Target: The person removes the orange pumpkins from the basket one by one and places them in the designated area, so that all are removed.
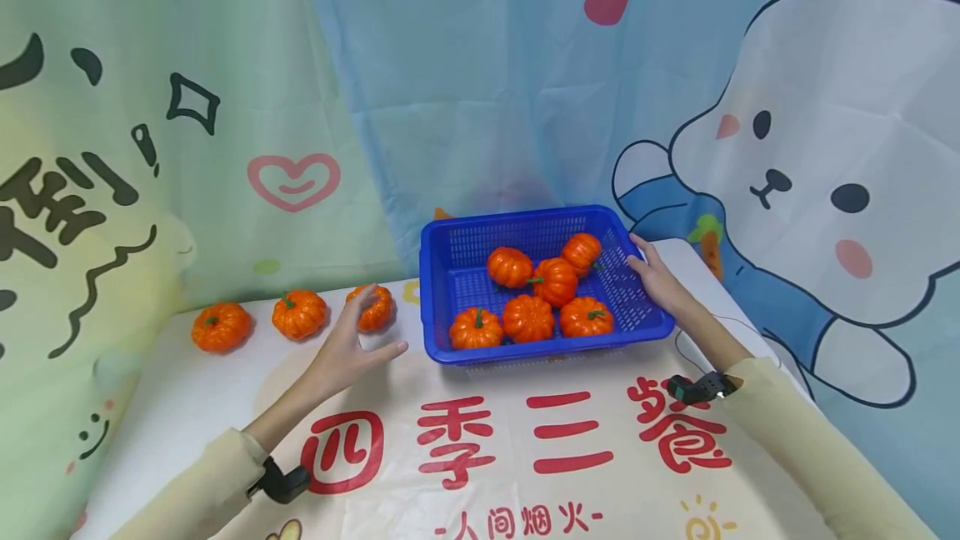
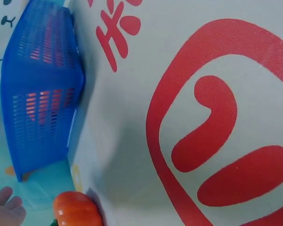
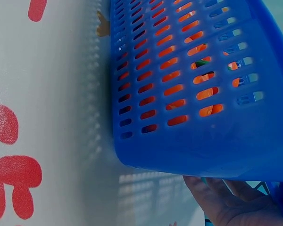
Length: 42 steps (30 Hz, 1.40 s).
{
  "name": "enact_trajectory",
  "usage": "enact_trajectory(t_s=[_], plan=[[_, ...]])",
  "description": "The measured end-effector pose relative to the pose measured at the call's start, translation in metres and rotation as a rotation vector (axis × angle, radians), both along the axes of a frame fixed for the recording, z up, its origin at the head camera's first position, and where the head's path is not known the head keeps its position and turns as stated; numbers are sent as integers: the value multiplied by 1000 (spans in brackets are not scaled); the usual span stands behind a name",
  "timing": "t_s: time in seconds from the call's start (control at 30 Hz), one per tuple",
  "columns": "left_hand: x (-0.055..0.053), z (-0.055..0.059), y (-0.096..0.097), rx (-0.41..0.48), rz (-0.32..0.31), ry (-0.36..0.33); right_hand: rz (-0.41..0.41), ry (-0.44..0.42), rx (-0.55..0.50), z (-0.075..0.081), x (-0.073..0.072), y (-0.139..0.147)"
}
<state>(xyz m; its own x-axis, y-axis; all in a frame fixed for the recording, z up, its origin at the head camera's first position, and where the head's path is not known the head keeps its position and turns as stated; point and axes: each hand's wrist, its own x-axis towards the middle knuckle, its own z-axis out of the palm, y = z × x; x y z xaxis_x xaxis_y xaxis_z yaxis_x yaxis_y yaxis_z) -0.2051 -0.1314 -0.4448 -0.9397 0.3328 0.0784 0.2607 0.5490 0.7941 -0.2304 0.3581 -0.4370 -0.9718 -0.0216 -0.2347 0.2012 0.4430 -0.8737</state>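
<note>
My left hand [image 1: 350, 354] reaches over the table with thumb and fingers spread, its fingers overlapping the nearest small orange pumpkin [image 1: 381, 311]. The left wrist view shows a few fingertips [image 2: 13, 207] at the lower-left corner, beside that pumpkin [image 2: 78, 210]. My right hand [image 1: 660, 280] holds the right side of a blue plastic basket [image 1: 545, 352], thumb at the rim. In the right wrist view its fingers [image 3: 226, 200] lie by the outer wall, partly hidden behind the basket [image 3: 188, 150]. Several orange pumpkins [image 1: 528, 318] with green stems are inside the basket.
Two more pumpkins, one at far left [image 1: 222, 327] and one beside it [image 1: 300, 314], stand along the table's back edge. A pale cloth with red characters [image 1: 573, 432] covers the table. Behind hangs a cartoon-printed curtain [image 1: 480, 90]. A thin cable runs by the right forearm.
</note>
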Motion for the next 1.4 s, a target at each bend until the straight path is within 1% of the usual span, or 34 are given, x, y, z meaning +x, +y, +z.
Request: enact_trajectory(t_s=[0.1,0.17,0.23,0.33,0.43,0.5,0.53,0.6,0.7,0.8,0.87,0.93,1.03,1.13,1.2,1.3,1.37,1.4], plan=[[2,0,1,-7,4,-5,2,-2,-2,2,1,-2],[3,2,3,-16,4,-3,10,4,6,-3,-1,0],[2,5,5,-21,-4,8,5,6,15,-11,-5,4],[-2,17,11,-24,-33,43,5,12,27,-18,-8,9],[-12,34,21,-15,-82,80,4,17,33,-20,-10,11],[-22,46,30,-10,-121,91,6,19,37,-21,-11,11],[-28,51,36,0,-143,83,6,18,39,-21,-11,12],[-44,60,51,-13,-185,48,3,15,39,-21,-10,12],[-74,71,78,-85,-247,-3,-2,5,37,-22,-9,12],[-104,78,108,-184,-290,-34,1,5,42,-23,-8,11],[-122,77,127,-260,-306,-38,5,12,43,-23,-9,9],[-136,74,146,-338,-320,-41,10,20,51,-23,-9,8],[-149,66,171,-444,-365,-36,11,22,57,-21,-8,7],[-156,57,192,-506,-402,-49,12,20,64,-20,-7,7],[-158,50,201,-566,-417,-69,10,21,62,-19,-7,8],[-160,37,207,-686,-439,-125,13,26,65,-18,-8,10],[-161,29,208,-729,-450,-155,17,26,67,-18,-9,10],[-161,26,208,-731,-448,-166,19,26,66,-17,-9,10]])
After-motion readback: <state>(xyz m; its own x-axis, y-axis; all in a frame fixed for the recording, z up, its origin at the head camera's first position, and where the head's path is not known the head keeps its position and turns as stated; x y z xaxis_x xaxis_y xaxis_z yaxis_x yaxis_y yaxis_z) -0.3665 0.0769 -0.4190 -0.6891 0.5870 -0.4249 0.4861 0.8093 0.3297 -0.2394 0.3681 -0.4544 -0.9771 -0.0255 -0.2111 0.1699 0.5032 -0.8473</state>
